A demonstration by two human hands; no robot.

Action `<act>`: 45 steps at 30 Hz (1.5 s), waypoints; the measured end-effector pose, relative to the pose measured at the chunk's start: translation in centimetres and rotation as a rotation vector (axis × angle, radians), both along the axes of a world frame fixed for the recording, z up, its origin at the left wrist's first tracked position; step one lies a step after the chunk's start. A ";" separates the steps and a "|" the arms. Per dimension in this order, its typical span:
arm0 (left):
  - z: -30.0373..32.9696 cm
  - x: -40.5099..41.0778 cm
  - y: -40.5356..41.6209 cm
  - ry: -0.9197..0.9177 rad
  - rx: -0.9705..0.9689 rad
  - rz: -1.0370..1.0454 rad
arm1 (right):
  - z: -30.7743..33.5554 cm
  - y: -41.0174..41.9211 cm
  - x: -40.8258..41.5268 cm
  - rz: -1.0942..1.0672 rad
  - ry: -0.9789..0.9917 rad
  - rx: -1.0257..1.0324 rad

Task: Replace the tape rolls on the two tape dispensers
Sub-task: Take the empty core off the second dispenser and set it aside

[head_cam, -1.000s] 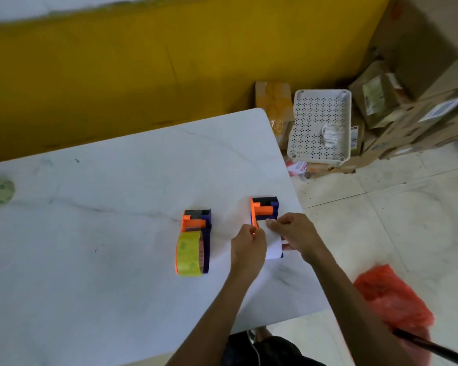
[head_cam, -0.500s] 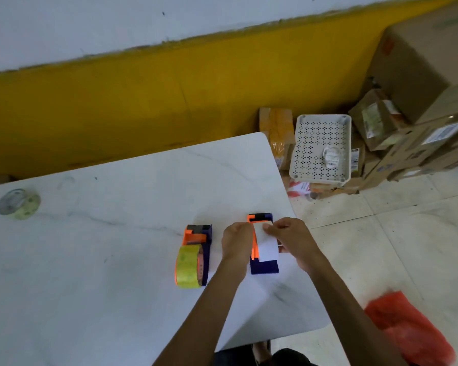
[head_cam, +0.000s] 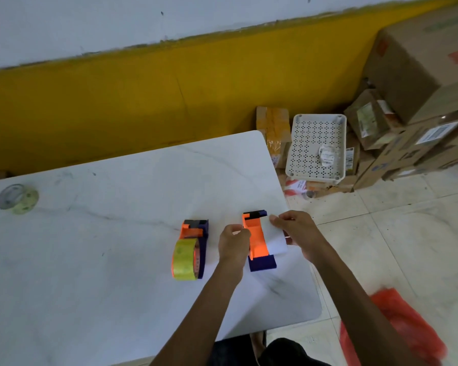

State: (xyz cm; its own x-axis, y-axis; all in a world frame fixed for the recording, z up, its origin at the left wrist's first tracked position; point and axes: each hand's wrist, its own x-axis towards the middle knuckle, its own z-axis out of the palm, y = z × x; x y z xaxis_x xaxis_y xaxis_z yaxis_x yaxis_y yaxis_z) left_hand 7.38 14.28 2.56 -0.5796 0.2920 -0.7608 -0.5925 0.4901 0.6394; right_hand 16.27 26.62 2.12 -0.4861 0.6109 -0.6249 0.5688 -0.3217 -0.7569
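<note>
Two orange-and-purple tape dispensers stand on the white marble table (head_cam: 90, 260). The left dispenser (head_cam: 196, 233) carries a yellow-green tape roll (head_cam: 185, 260). The right dispenser (head_cam: 258, 241) has a white tape roll (head_cam: 274, 239) at its right side. My left hand (head_cam: 234, 241) grips the orange left side of the right dispenser. My right hand (head_cam: 296, 231) pinches the white roll from the right. A spare clear-yellowish tape roll (head_cam: 17, 199) lies flat at the table's far left.
The table's right edge runs just beside the right dispenser. On the floor stand a white perforated tray (head_cam: 316, 146), several cardboard boxes (head_cam: 418, 75) and a red plastic bag (head_cam: 397, 326). A yellow and white wall backs the table.
The camera tilted up, showing more wall and the spare roll. The white roll has come out to the dispenser's right side, and the orange side plate now shows.
</note>
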 end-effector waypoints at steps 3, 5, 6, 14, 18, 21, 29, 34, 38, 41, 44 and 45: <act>-0.6 0.9 -0.9 0.031 -0.031 0.002 | 0.0 0.8 0.4 -0.055 -0.017 -0.014; -1.1 1.6 -1.5 0.033 -0.067 -0.030 | -0.1 1.2 0.7 -0.074 -0.042 0.003; -1.4 2.0 -1.9 0.026 -0.079 -0.046 | -0.1 1.3 0.8 -0.075 -0.043 0.003; -2.3 2.8 -2.4 0.081 -0.100 -0.093 | 0.0 0.9 1.0 -0.038 -0.014 -0.047; -1.2 1.1 -1.7 0.208 -0.069 0.004 | 1.1 0.4 0.3 -0.029 0.026 -0.066; 0.4 -1.0 -1.8 0.249 -0.012 0.078 | 2.3 -0.5 -1.0 0.002 0.071 -0.074; 5.9 -6.8 -8.8 0.326 0.124 0.283 | 7.9 -7.6 -8.5 0.269 0.230 -0.021; 9.0 -9.8 -16.8 0.407 0.154 0.400 | 10.2 -16.4 -14.9 0.406 0.299 -0.016; 10.9 -12.5 -25.2 0.437 0.166 0.474 | 11.2 -24.8 -18.8 0.482 0.342 -0.004; 12.0 -14.5 -31.5 0.446 0.183 0.491 | 12.0 -31.2 -21.3 0.512 0.367 0.004; 13.5 -16.3 -37.3 0.476 0.207 0.499 | 13.0 -36.9 -23.6 0.556 0.420 0.006; 13.9 -16.8 -38.9 0.491 0.210 0.501 | 13.3 -38.6 -24.4 0.568 0.435 0.004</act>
State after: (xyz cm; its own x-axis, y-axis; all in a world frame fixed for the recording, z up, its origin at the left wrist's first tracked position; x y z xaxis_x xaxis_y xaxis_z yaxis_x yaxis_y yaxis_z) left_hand -9.42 -24.66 16.50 -0.9418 0.0133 -0.3358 -0.3340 0.0736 0.9397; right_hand -8.11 -12.03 15.44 -0.9345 0.1916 -0.3001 0.2935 -0.0624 -0.9539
